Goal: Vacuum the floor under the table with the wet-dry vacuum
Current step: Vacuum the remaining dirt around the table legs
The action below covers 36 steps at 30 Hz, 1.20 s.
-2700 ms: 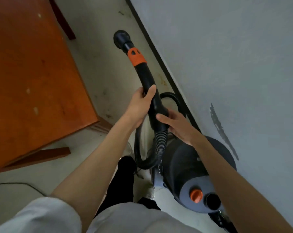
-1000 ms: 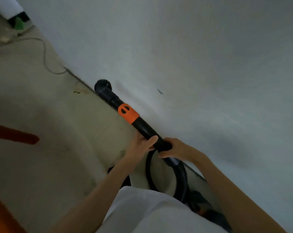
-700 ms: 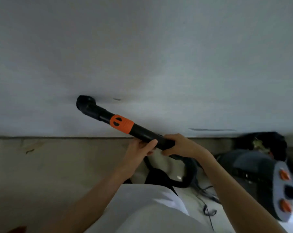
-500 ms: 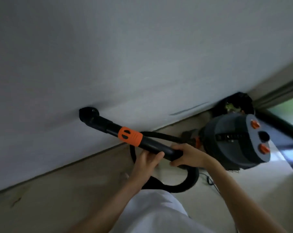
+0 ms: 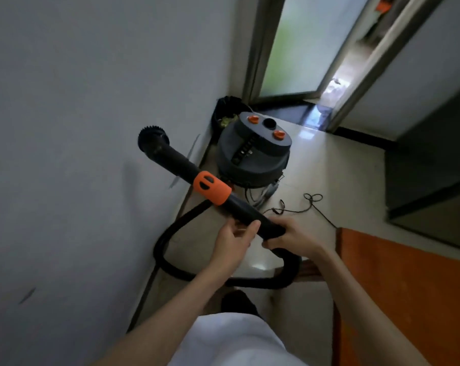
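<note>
Our left hand (image 5: pixel 235 240) cups the black wand (image 5: pixel 239 207) from below, thumb laid over its top, fingers curled under. Our right hand (image 5: pixel 293 240) wraps the wand's rear end, fingers closed round it where the hose (image 5: pixel 170 262) joins. Wand is raised off the floor and tilted up-left; orange collar (image 5: pixel 211 188) midway along it, round brush nozzle (image 5: pixel 152 140) near the wall (image 5: pixel 78 128). Hose loops over the tiled floor (image 5: pixel 337 180) below our hands. Wet-dry vacuum canister (image 5: pixel 252 157) stands by the wall ahead, cord (image 5: pixel 312 204) lying beside it. Orange table (image 5: pixel 408 286) at right.
</note>
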Each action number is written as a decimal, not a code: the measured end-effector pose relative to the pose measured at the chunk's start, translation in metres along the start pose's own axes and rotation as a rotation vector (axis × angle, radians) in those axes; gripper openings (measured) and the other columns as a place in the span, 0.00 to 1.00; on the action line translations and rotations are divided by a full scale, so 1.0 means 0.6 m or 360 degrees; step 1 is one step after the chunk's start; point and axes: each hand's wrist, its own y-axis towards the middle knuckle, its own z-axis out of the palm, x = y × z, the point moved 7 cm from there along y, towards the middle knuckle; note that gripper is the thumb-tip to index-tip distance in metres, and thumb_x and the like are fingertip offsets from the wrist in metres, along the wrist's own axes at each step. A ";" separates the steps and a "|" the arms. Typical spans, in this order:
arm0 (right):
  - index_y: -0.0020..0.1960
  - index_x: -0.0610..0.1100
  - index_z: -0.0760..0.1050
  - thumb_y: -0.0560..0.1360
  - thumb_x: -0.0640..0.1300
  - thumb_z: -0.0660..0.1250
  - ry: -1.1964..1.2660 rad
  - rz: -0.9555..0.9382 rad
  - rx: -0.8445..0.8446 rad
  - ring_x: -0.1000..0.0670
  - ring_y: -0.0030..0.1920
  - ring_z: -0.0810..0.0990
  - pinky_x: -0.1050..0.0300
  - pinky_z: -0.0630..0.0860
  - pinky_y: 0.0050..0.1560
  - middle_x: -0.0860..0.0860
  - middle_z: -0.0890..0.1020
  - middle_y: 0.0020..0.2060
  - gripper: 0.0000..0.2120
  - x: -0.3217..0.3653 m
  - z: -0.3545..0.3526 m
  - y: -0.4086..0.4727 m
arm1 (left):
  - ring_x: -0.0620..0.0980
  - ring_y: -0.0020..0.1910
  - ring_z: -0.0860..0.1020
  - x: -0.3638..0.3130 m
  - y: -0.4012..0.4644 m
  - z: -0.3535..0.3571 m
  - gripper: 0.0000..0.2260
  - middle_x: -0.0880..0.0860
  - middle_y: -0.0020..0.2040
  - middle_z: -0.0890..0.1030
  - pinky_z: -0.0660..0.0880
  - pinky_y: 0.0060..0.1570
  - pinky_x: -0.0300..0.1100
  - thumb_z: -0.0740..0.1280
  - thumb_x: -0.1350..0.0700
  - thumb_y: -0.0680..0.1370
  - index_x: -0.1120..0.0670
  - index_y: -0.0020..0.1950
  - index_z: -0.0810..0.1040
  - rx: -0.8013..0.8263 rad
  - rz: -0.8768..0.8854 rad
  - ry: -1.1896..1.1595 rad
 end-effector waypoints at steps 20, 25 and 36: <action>0.51 0.49 0.77 0.73 0.35 0.68 0.1338 -0.0212 -0.1087 0.51 0.43 0.82 0.65 0.79 0.38 0.45 0.83 0.46 0.11 0.050 0.244 -0.282 | 0.44 0.49 0.79 -0.051 -0.262 -0.009 0.11 0.49 0.48 0.79 0.77 0.51 0.40 0.60 0.50 0.80 0.52 0.59 0.72 0.0694 0.0589 0.0485; 0.50 0.52 0.77 0.74 0.37 0.68 0.1475 -0.0187 -0.1062 0.52 0.47 0.83 0.61 0.77 0.46 0.52 0.84 0.44 0.11 0.001 0.321 -0.348 | 0.46 0.49 0.78 0.009 -0.343 0.004 0.11 0.48 0.48 0.78 0.75 0.50 0.39 0.61 0.48 0.79 0.52 0.59 0.72 0.0716 0.0563 0.0609; 0.58 0.42 0.74 0.76 0.38 0.65 0.1965 -0.0141 -0.0852 0.48 0.50 0.82 0.55 0.78 0.50 0.46 0.82 0.48 0.11 -0.071 0.508 -0.498 | 0.47 0.48 0.80 0.146 -0.524 0.015 0.17 0.51 0.49 0.80 0.77 0.51 0.43 0.63 0.45 0.78 0.54 0.60 0.73 0.0912 0.0321 0.0772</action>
